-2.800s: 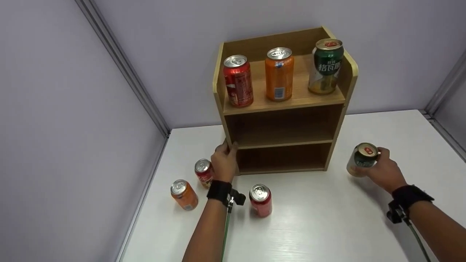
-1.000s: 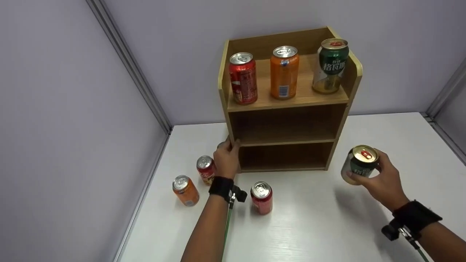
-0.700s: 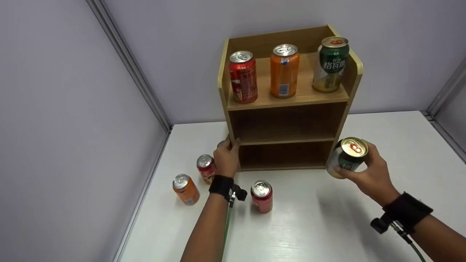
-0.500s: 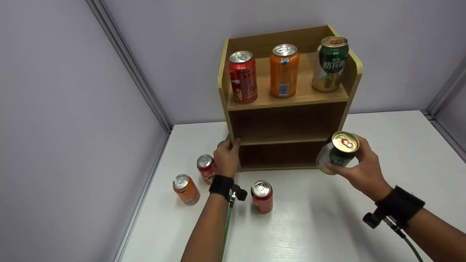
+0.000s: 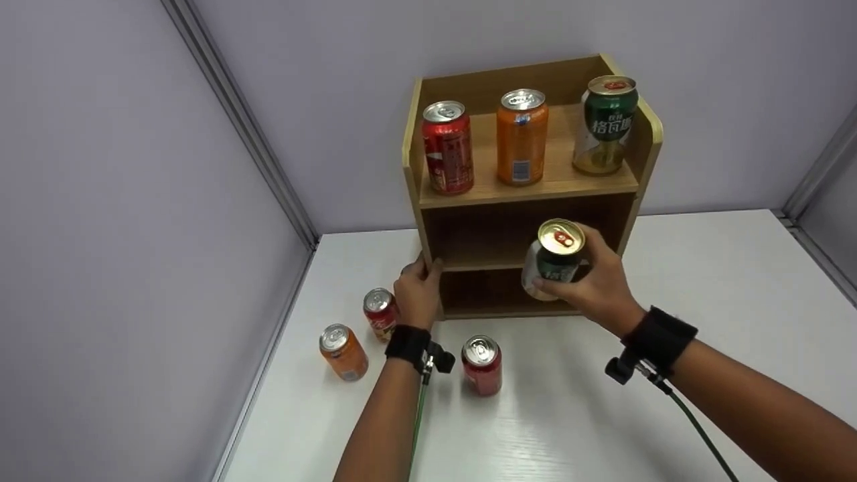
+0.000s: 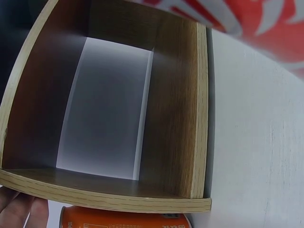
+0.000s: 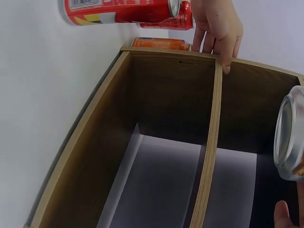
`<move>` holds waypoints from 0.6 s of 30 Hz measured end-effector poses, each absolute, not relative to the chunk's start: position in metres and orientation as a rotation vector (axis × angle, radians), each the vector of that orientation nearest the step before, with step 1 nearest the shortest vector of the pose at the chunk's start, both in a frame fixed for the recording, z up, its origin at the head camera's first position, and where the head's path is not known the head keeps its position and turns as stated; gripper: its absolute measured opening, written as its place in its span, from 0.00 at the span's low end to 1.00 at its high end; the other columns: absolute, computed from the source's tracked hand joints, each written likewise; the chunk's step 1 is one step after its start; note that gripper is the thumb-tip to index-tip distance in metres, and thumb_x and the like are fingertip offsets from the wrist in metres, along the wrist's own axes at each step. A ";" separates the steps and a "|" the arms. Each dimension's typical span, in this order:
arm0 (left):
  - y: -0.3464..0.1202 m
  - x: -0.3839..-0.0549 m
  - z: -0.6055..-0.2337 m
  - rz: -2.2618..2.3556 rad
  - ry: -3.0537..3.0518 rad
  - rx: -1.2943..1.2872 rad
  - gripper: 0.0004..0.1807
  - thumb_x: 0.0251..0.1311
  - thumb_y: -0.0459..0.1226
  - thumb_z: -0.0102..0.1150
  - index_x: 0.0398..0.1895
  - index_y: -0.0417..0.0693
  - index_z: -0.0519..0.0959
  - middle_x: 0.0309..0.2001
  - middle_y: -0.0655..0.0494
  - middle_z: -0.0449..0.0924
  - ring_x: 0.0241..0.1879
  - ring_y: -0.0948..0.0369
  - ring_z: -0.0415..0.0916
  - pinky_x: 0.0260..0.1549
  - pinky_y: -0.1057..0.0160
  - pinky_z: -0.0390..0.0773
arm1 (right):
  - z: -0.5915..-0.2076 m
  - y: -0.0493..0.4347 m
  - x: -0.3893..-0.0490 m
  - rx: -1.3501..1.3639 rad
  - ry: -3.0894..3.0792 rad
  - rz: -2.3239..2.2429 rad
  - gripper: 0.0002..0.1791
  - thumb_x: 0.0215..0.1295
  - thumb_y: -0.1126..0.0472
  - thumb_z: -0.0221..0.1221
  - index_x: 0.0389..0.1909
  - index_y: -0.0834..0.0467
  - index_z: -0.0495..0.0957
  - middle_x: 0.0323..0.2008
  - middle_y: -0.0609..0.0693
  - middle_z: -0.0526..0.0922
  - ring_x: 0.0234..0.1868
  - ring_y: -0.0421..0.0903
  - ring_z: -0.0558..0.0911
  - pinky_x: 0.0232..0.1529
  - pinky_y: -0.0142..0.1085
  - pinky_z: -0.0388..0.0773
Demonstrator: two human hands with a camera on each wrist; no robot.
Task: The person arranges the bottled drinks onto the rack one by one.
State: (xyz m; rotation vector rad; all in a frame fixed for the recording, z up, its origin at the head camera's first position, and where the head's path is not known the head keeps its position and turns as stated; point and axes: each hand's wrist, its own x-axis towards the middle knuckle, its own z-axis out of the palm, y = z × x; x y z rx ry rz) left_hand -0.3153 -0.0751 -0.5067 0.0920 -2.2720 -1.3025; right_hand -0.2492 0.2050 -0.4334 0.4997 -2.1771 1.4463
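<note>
A green, white and gold drink can (image 5: 559, 271) is in my right hand (image 5: 599, 291), thumb in front and fingers behind it. It is held up off the table, tilted slightly, before the middle compartment of a small wooden shelf (image 5: 529, 194). In the right wrist view its silver bottom rim (image 7: 284, 135) shows at the right edge. My left hand (image 5: 418, 294) grips the shelf's left side panel, with the thumb at the front edge beside the middle board. Part of the left hand (image 7: 218, 28) also appears at the top of the right wrist view.
On the top board stand a red can (image 5: 448, 150), an orange can (image 5: 522, 140) and a green can (image 5: 606, 127). A red can (image 5: 379, 314) and an orange can (image 5: 345, 355) stand left of the shelf, another red can (image 5: 482, 368) in front. Walls enclose the white table (image 5: 535, 415).
My right hand has lifted the green can from the table at the right and carried it left to the front of the shelf. The left hand keeps its grip on the side panel.
</note>
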 end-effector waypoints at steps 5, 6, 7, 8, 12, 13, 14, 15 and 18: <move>-0.074 -0.317 -0.507 -1.295 -2.290 0.097 0.17 0.71 0.48 0.65 0.55 0.51 0.89 0.47 0.45 0.91 0.47 0.50 0.89 0.45 0.47 0.85 | -0.430 0.188 -0.265 0.518 -2.220 1.448 0.51 0.44 0.63 0.84 0.71 0.60 0.70 0.63 0.52 0.81 0.63 0.41 0.79 0.63 0.31 0.76; -0.074 -0.317 -0.507 -1.295 -2.294 0.097 0.17 0.71 0.48 0.65 0.56 0.51 0.89 0.48 0.45 0.91 0.47 0.50 0.89 0.45 0.47 0.85 | -0.429 0.184 -0.267 0.531 -2.223 1.454 0.51 0.44 0.62 0.84 0.71 0.59 0.70 0.63 0.52 0.81 0.63 0.43 0.79 0.64 0.35 0.76; -0.074 -0.317 -0.507 -1.293 -2.294 0.096 0.18 0.71 0.48 0.65 0.57 0.50 0.88 0.48 0.44 0.91 0.47 0.50 0.89 0.45 0.47 0.85 | -0.429 0.181 -0.270 0.545 -2.225 1.462 0.50 0.45 0.62 0.84 0.71 0.58 0.70 0.63 0.52 0.81 0.64 0.45 0.80 0.64 0.37 0.78; -0.074 -0.317 -0.507 -1.293 -2.295 0.097 0.18 0.71 0.48 0.65 0.57 0.50 0.88 0.48 0.44 0.91 0.47 0.50 0.89 0.45 0.47 0.85 | -0.429 0.178 -0.272 0.557 -2.225 1.471 0.50 0.45 0.62 0.84 0.71 0.59 0.70 0.63 0.52 0.81 0.64 0.46 0.80 0.64 0.40 0.78; -0.074 -0.317 -0.507 -1.301 -2.290 0.094 0.18 0.71 0.48 0.64 0.57 0.49 0.88 0.45 0.45 0.91 0.42 0.53 0.87 0.41 0.50 0.84 | -0.430 0.164 -0.280 0.575 -2.248 1.491 0.50 0.45 0.61 0.84 0.71 0.60 0.69 0.63 0.55 0.81 0.64 0.52 0.81 0.66 0.51 0.78; -0.074 -0.317 -0.507 -1.301 -2.283 0.092 0.18 0.71 0.47 0.65 0.56 0.49 0.88 0.44 0.46 0.91 0.40 0.54 0.86 0.40 0.51 0.83 | -0.431 0.160 -0.282 0.576 -2.257 1.496 0.50 0.45 0.61 0.84 0.71 0.60 0.69 0.63 0.56 0.81 0.64 0.53 0.81 0.66 0.51 0.78; -0.075 -0.317 -0.508 -1.298 -2.277 0.084 0.17 0.71 0.47 0.65 0.55 0.49 0.89 0.43 0.46 0.91 0.37 0.54 0.85 0.37 0.52 0.82 | -0.431 0.157 -0.283 0.574 -2.266 1.502 0.50 0.46 0.60 0.84 0.71 0.60 0.69 0.63 0.57 0.81 0.64 0.54 0.81 0.66 0.52 0.78; -0.075 -0.317 -0.508 -1.294 -2.272 0.075 0.16 0.71 0.46 0.65 0.53 0.48 0.90 0.41 0.46 0.91 0.35 0.55 0.83 0.36 0.53 0.81 | -0.431 0.153 -0.285 0.571 -2.277 1.505 0.50 0.46 0.60 0.83 0.71 0.60 0.69 0.63 0.57 0.81 0.64 0.54 0.81 0.66 0.52 0.78; -0.074 -0.317 -0.509 -1.283 -2.256 0.059 0.15 0.71 0.46 0.66 0.52 0.48 0.90 0.39 0.47 0.90 0.34 0.56 0.82 0.34 0.56 0.80 | -0.432 0.143 -0.290 0.561 -2.308 1.505 0.50 0.48 0.57 0.83 0.71 0.61 0.69 0.63 0.58 0.81 0.64 0.55 0.81 0.66 0.52 0.79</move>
